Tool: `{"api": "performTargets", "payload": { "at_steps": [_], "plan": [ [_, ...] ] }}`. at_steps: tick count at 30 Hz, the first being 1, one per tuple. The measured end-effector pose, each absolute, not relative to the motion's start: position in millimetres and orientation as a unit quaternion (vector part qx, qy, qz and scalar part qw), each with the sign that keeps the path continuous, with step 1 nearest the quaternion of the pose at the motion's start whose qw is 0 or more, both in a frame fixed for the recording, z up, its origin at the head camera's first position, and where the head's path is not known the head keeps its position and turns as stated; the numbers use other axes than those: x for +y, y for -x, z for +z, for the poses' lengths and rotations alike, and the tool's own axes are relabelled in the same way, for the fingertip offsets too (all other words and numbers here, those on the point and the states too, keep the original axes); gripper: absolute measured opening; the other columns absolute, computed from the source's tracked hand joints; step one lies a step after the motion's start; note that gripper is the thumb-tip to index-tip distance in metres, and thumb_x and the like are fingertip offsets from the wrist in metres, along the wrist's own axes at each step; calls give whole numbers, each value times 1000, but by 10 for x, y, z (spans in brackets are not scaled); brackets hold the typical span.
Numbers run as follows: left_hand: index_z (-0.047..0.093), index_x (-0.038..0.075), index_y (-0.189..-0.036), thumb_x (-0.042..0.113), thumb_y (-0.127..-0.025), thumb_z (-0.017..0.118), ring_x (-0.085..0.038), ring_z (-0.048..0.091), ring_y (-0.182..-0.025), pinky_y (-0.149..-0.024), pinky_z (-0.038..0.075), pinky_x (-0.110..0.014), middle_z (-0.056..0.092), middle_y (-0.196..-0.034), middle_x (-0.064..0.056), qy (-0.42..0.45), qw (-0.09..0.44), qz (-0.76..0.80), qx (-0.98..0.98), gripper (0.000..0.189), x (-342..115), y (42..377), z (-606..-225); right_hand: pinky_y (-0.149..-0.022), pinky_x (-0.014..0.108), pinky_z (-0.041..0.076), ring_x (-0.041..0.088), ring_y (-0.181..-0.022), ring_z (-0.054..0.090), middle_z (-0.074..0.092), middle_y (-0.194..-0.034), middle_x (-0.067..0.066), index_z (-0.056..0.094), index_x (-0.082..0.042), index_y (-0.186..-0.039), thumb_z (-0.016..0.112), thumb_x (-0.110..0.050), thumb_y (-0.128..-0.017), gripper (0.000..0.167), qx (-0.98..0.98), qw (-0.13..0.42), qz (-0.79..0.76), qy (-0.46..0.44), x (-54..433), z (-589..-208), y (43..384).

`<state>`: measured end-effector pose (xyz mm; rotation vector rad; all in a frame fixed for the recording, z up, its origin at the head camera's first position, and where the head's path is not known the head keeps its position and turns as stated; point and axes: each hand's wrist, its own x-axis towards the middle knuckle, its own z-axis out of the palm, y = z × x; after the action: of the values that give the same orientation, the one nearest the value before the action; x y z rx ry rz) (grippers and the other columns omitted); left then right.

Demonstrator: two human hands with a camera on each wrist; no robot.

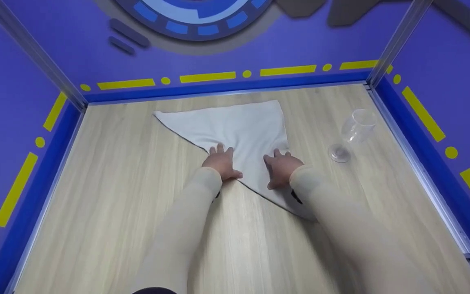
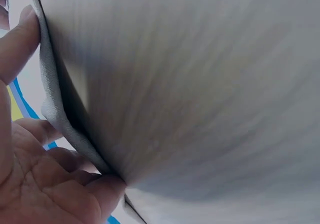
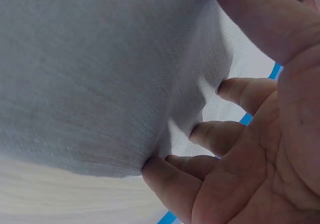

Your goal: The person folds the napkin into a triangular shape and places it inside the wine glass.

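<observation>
A light grey cloth (image 1: pixel 255 122) lies in a roughly triangular shape on the wooden table, with wrinkles near the hands. At its lower left edge my left hand (image 1: pixel 221 163) rests with fingers spread and thumb pointing right. In the left wrist view, the cloth's edge (image 2: pixel 52 79) runs past the thumb and fingers. My right hand (image 1: pixel 282 168) touches the cloth near its right side, fingertips down and apart. The right wrist view shows those fingers (image 3: pixel 220 136) pressing into the fabric, which puckers around the tips. Part of the lower right corner is hidden under the right forearm.
A clear stemmed glass (image 1: pixel 357 126) stands on the table to the right of the cloth. Blue-purple panels (image 1: pixel 218 61) with yellow marks wall the table at the back and both sides. Metal rails (image 1: pixel 422 175) run along the table's edges.
</observation>
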<state>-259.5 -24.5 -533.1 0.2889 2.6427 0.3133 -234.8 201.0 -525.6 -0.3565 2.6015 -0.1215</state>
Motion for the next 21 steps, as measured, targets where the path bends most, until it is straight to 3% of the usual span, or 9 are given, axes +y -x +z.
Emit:
{"api": "performTargets", "payload": {
  "at_steps": [6,13,17,21],
  "plan": [
    [29,12,-167,54,-91,79,-48,13,-162,-123,39,-54,13,-175,-25,-122,225,113,960,101,-248,2640,-5344,-114,67,44,63,-149,31,29,-168,32,39,-11,-162,88,-42,-82,99,959,242,-47,137,1995,-5230,2327],
    [27,12,-168,51,-90,81,-47,10,-162,-126,34,-53,12,-175,-24,-131,230,117,957,102,-199,2685,-5338,-109,66,48,63,-145,38,35,-164,32,43,-12,-159,87,-45,-83,94,963,227,-29,140,1929,-5214,2317],
    [31,13,-167,47,-90,82,-46,16,-162,-125,36,-52,18,-175,-23,-135,228,97,959,98,-154,2673,-5271,-104,66,51,64,-143,40,38,-162,31,44,-12,-159,87,-46,-81,95,963,219,-37,155,1910,-5222,2329],
    [36,12,-164,49,-94,77,-54,23,-157,-126,31,-58,22,-172,-26,-123,215,69,966,89,-104,2606,-5201,-95,60,57,53,-126,59,50,-147,30,56,-6,-141,90,-37,-78,78,961,196,-59,189,1973,-5216,2371]
  ]
}}
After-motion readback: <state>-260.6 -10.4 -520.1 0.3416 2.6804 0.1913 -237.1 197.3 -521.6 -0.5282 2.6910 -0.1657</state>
